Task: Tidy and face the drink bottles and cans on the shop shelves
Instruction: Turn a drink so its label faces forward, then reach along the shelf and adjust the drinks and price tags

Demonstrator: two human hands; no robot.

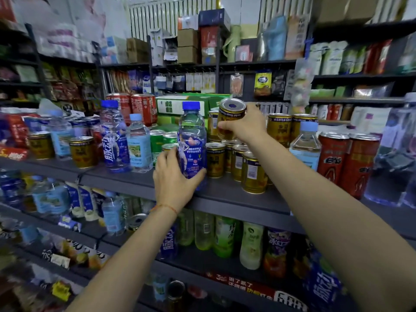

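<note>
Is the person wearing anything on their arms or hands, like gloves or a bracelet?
No gloves and no sleeves show: both forearms are bare right down to the bottom of the picture. The left hand has a thin red string bracelet tied round its wrist. The right hand wears nothing visible: no ring, watch or band.

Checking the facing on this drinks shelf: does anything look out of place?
Yes. The front gold cans show barcodes rather than labels, and one blue-capped bottle stands alone between gold and red cans.
</note>
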